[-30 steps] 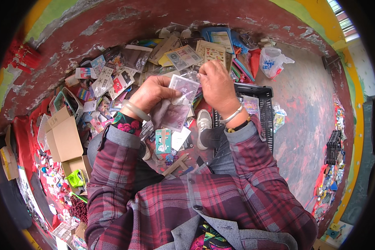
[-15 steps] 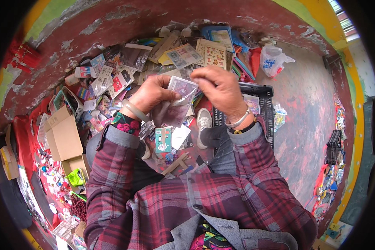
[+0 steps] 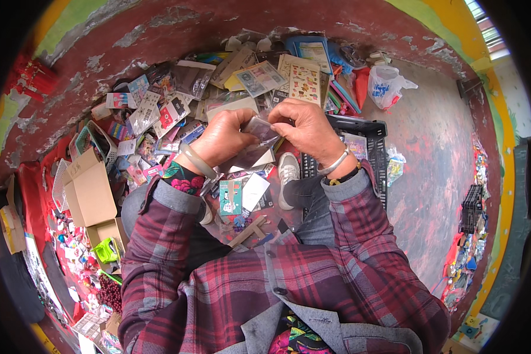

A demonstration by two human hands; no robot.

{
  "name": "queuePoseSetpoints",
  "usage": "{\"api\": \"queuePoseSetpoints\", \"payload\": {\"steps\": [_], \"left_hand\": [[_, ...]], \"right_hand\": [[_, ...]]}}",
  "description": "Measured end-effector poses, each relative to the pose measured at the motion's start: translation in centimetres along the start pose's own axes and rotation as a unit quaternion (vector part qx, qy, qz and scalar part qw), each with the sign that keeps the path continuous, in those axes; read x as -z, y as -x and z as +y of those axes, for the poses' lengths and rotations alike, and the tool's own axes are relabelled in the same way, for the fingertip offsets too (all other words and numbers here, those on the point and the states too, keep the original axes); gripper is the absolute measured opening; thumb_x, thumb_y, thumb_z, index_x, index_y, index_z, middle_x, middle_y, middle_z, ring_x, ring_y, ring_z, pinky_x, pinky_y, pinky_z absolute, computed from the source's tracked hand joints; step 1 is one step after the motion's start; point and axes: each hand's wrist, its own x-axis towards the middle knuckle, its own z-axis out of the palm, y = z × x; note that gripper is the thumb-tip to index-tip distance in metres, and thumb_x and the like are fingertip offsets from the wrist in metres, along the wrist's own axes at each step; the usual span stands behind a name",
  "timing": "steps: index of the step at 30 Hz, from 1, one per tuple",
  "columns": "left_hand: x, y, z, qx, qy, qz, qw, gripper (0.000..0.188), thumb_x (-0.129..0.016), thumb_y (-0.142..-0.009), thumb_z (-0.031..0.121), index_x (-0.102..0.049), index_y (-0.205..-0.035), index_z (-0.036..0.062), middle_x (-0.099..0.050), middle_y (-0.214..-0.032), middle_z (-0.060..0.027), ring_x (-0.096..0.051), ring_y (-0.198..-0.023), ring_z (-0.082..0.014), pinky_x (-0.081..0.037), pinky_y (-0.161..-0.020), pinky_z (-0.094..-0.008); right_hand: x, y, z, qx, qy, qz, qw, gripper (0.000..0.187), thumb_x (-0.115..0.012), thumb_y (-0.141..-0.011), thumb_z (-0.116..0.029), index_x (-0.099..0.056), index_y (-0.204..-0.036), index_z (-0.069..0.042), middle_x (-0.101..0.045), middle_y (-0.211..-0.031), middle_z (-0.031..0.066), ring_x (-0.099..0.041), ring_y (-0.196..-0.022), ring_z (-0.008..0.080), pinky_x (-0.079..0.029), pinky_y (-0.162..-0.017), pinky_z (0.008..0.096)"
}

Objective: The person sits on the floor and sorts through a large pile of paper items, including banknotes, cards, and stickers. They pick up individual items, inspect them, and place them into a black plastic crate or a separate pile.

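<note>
Between my two hands is a clear plastic sleeve [image 3: 259, 128] with a dull purple tint, tilted so that its upper edge faces me. My left hand [image 3: 223, 137] is closed on its left side, thumb on top. At the upper right corner my right hand [image 3: 307, 127] pinches the sleeve's edge between thumb and fingertips. Part of the sleeve is hidden behind my left fingers. Below it on the floor lie a green printed card [image 3: 230, 197] and a white card [image 3: 255, 192].
A heap of packets and booklets [image 3: 183, 100] lies along the red wall. To the right stands a black plastic crate [image 3: 379, 131], with a white plastic bag [image 3: 389, 85] beyond it. An opened cardboard box [image 3: 91, 194] and baskets [image 3: 104, 141] are at the left.
The sleeve has tipped from hanging nearly upright to foreshortened. My right hand has come down and inward onto its corner; my left hand has shifted slightly.
</note>
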Motion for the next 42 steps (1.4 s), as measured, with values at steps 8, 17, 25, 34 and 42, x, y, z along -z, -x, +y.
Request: {"api": "queuePoseSetpoints", "payload": {"steps": [8,17,25,34,42], "left_hand": [[-0.3,0.1,1.0,0.018,-0.007,-0.032,0.999,0.049,-0.068,-0.068,0.0,-0.051,-0.113,0.0037,-0.062,-0.085,-0.0084,-0.057,-0.08,-0.0134,-0.047,-0.07,-0.0276],[4.0,0.0,-1.8,0.083,0.125,0.001,0.989,0.032,-0.067,-0.081,0.015,-0.059,-0.104,-0.0051,-0.064,-0.093,-0.0082,-0.058,-0.083,-0.0138,-0.047,-0.075,-0.0257],[4.2,0.2,-1.7,0.103,0.296,0.047,0.948,0.013,-0.067,-0.081,0.013,-0.063,-0.082,0.0007,-0.062,-0.073,-0.0022,-0.055,-0.063,-0.0091,-0.044,-0.059,-0.0203],[4.1,0.2,-1.5,0.069,0.326,0.056,0.941,0.01,-0.065,-0.081,0.01,-0.06,-0.079,0.0013,-0.062,-0.07,-0.0058,-0.057,-0.063,-0.012,-0.046,-0.06,-0.0223],[5.7,0.5,-2.2,0.085,0.318,0.094,0.94,0.008,-0.064,-0.082,0.009,-0.06,-0.079,0.0021,-0.06,-0.069,-0.0045,-0.055,-0.062,-0.0105,-0.044,-0.06,-0.021]], "right_hand": [[0.0,0.1,2.0,-0.055,-0.07,-0.104,0.991,0.014,-0.063,-0.072,-0.006,-0.062,-0.084,0.0,-0.061,-0.075,0.0088,-0.059,-0.067,0.0145,-0.046,-0.061,0.0283],[2.8,-0.3,2.9,-0.177,-0.261,0.007,0.949,0.01,-0.061,-0.082,-0.011,-0.062,-0.089,-0.004,-0.057,-0.075,-0.0045,-0.047,-0.066,0.0021,-0.036,-0.059,0.0176],[2.8,-0.4,3.5,-0.183,-0.313,0.053,0.93,0.011,-0.063,-0.079,-0.01,-0.063,-0.088,-0.003,-0.057,-0.072,-0.0044,-0.044,-0.059,0.0024,-0.033,-0.054,0.0174],[3.3,-0.3,3.0,-0.201,-0.282,0.105,0.932,0.01,-0.063,-0.08,-0.011,-0.063,-0.088,-0.004,-0.058,-0.073,-0.0042,-0.046,-0.059,0.0021,-0.035,-0.052,0.0168],[4.6,-0.1,3.9,-0.195,-0.279,0.135,0.931,0.009,-0.064,-0.08,-0.009,-0.063,-0.088,-0.003,-0.06,-0.072,-0.0029,-0.048,-0.057,0.0013,-0.035,-0.047,0.0151]]}}
